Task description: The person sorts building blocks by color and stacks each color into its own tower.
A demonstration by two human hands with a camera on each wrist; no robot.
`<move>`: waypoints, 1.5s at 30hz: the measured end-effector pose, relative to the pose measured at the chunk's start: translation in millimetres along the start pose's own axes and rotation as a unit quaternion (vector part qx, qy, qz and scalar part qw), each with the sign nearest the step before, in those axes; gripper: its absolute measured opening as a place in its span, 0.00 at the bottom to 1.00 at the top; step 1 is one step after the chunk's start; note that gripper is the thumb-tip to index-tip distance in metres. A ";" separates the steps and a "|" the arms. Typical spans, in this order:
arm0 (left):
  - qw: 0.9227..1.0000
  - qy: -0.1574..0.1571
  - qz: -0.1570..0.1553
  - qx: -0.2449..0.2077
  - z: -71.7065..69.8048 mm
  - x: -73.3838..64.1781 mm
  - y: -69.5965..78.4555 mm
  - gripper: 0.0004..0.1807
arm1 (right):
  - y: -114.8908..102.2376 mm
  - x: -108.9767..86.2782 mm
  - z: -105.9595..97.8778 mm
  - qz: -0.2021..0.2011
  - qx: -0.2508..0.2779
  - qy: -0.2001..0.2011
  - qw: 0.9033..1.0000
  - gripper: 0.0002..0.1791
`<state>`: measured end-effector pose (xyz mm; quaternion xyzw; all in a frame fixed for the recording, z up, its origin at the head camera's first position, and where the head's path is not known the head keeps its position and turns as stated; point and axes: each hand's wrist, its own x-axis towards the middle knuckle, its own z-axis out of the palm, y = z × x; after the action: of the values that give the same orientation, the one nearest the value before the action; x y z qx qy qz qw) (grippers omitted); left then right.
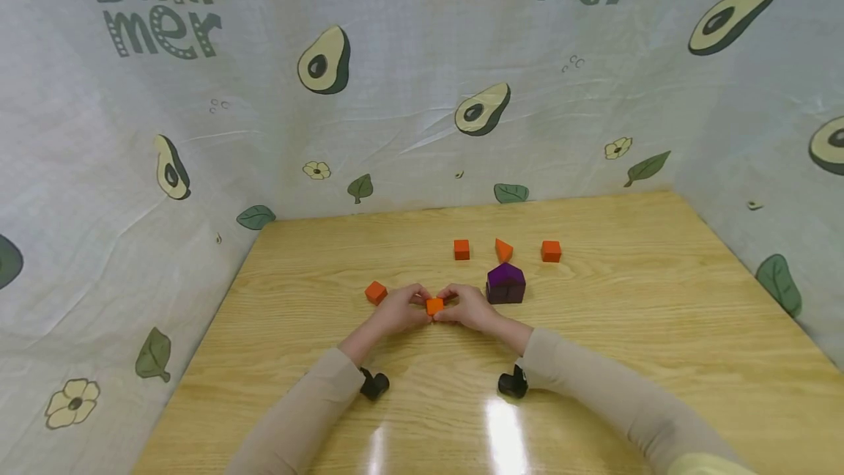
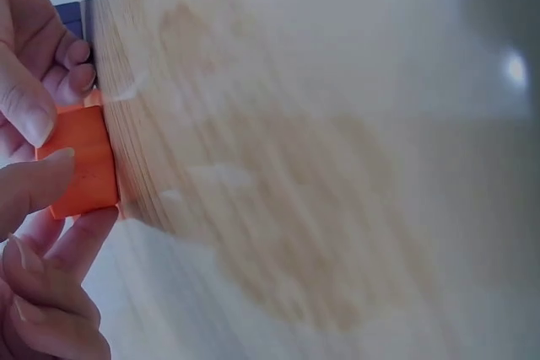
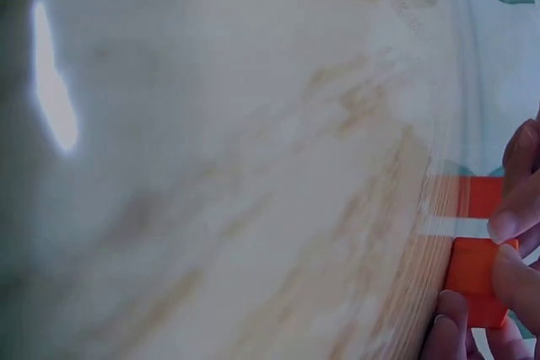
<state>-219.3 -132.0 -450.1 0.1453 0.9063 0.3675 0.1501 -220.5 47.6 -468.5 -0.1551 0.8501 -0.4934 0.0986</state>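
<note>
Both hands meet over a small orange block (image 1: 434, 306) on the wooden table. The left hand (image 1: 404, 309) pinches it from the left, and the right hand (image 1: 467, 308) pinches it from the right. In the left wrist view, thumbs from both hands lie on the near face of the orange block (image 2: 84, 162), and fingertips show at its lower edge. The right wrist view shows the same block (image 3: 477, 280) between the fingers, partly covered. Just right of the right hand stands a dark purple house-shaped block group (image 1: 505, 284) with a peaked top.
A red-orange cube (image 1: 376, 292) lies beside the left hand. Farther back are another cube (image 1: 461, 250), an orange triangular block (image 1: 504, 250) and a third cube (image 1: 551, 251). A printed cloth (image 1: 395, 130) hangs along the table's back and sides.
</note>
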 end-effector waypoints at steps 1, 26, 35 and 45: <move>1.000 0.003 0.002 0.012 0.4 -0.2 0.7 0.13 | 0.6 0.4 -0.3 0.001 0.002 -0.001 1.000 0.17; 0.989 0.105 -0.049 0.093 -32.4 -13.4 9.5 0.26 | 1.1 0.8 -2.1 -0.006 0.001 -0.014 1.000 0.18; 0.976 0.140 -0.121 0.115 -58.2 -22.5 -21.3 0.34 | 0.4 0.6 -3.1 -0.004 0.016 -0.022 1.000 0.18; 0.979 0.111 -0.132 0.112 -58.4 -20.8 -38.1 0.27 | -0.6 0.0 -3.8 0.005 0.040 -0.037 0.998 0.18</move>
<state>-228.2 -202.3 -433.7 -0.0016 0.9639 0.2545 0.0783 -221.6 50.4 -466.2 -0.1651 0.8260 -0.5209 0.1381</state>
